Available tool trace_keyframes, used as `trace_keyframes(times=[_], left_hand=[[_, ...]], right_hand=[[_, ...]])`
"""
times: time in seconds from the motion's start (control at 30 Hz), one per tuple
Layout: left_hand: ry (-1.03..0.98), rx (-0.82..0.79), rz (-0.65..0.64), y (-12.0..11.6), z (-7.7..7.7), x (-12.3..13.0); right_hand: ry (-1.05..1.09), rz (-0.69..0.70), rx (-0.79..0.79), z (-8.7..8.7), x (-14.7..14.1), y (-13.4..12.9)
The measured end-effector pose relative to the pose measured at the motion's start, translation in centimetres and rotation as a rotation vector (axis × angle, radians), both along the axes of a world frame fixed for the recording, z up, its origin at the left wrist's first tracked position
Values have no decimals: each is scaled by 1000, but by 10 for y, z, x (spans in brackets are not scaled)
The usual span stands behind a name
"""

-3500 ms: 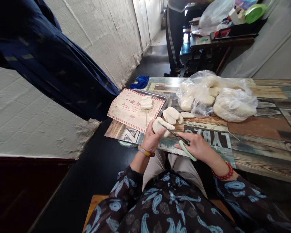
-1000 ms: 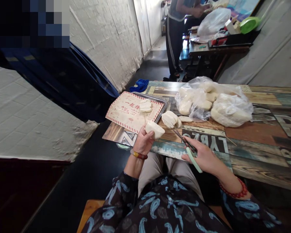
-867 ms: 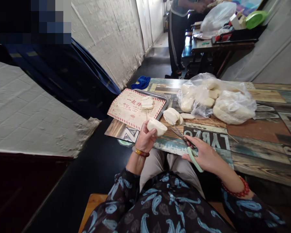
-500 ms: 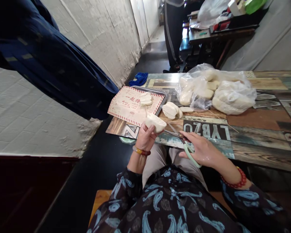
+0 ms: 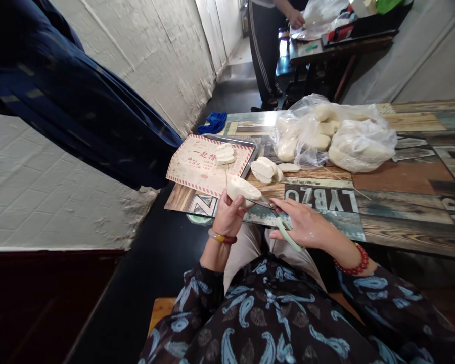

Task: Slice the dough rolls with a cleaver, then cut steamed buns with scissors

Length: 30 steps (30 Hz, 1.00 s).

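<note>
My left hand (image 5: 229, 215) is closed around a white steamed bun piece (image 5: 243, 189) above the near edge of the table. My right hand (image 5: 305, 222) grips scissors with pale green handles (image 5: 288, 233), and their blades touch the lower right side of the bun piece. Just beyond, a cut bun (image 5: 264, 171) lies on the table, with a flat slice (image 5: 289, 167) beside it. More slices (image 5: 225, 154) rest on printed paper (image 5: 191, 161) that partly covers a metal tray (image 5: 252, 156).
Clear plastic bags of buns (image 5: 360, 146) sit at the table's back. A thin stick (image 5: 349, 185) lies nearer. A blue cloth (image 5: 214, 123) is at the far left corner, and dark blue fabric (image 5: 79, 101) hangs at left. Another person (image 5: 263, 45) stands by a far table (image 5: 337, 53).
The scissors have moved left with my right hand, and their blades have narrowed against the bun piece. The other person's hand has come into view at the far table.
</note>
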State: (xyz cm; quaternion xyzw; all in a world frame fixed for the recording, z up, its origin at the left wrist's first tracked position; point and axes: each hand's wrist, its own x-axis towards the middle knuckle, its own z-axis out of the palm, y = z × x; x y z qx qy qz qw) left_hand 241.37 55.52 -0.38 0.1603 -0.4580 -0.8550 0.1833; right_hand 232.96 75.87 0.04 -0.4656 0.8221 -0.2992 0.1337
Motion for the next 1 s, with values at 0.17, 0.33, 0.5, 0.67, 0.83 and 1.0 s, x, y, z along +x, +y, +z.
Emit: trace_keyframes(times=[0.17, 0.33, 0.5, 0.67, 0.83, 1.0], left_hand=[[-1, 4, 0, 0, 4, -3], [-13, -25, -19, 0, 5, -5], [-35, -40, -35, -1, 6, -8], [-25, -16, -34, 1, 8, -10], [-11, 10, -25, 1, 7, -14], [-18, 20, -21, 0, 4, -18]], right_hand=[[-41, -4, -10, 4, 0, -1], [-62, 4, 20, 7, -1, -1], [-110, 2, -45, 8, -4, 0], [-135, -38, -74, 8, -5, 2], [-85, -63, -132, -1, 1, -1], [-63, -79, -172, -11, 2, 0]])
